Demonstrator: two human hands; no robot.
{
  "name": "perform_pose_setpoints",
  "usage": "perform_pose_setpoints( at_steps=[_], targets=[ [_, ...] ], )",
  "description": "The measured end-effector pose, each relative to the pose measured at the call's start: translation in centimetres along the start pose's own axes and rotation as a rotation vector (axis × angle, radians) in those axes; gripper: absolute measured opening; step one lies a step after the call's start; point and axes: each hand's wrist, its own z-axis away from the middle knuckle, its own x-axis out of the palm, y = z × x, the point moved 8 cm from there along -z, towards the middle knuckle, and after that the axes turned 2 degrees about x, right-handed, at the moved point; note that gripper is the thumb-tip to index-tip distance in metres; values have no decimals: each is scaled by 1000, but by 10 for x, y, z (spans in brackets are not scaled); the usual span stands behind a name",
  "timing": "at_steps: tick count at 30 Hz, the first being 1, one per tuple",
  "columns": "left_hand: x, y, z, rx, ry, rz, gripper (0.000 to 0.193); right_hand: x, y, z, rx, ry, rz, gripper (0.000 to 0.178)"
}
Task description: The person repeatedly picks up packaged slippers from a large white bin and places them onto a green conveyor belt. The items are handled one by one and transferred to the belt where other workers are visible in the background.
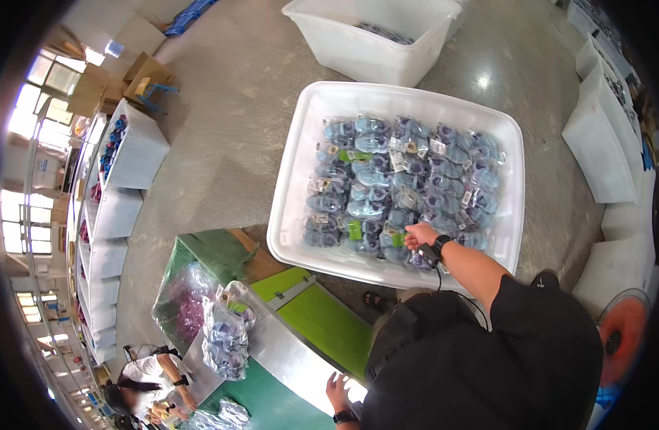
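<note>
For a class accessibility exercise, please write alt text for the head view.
A person's bare right hand reaches into a large white plastic tub of blue and purple shoe-like items in clear bags. The left hand is near a silver metal worktable, with a coworker in white at lower left.

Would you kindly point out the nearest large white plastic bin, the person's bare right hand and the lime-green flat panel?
Large white plastic bin (291,201): head view, on its left inner wall.
Bare right hand (421,235): head view, on the middle of the hand.
Lime-green flat panel (328,321): head view, on its flat face.
</note>
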Motion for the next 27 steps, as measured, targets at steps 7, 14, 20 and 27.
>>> perform_pose_setpoints(
  at_steps=[7, 14, 20, 27],
  targets=[
    [-20, 0, -21, 48, 17, 98, 49, -48, 22, 20, -30, 68, -66, 39],
    [-57, -18, -25, 85, 81, 120, 50, -60, 43, 40, -74, 102, -27, 31],
    [-112, -67, -26, 112, 210, 204, 46, -45, 90, 44, 29, 71, -2, 26],
    [-138, -113, -33, 91, 275, 589, 31, -18, 104, 67, -19, 135, 157, 26]
  ],
)
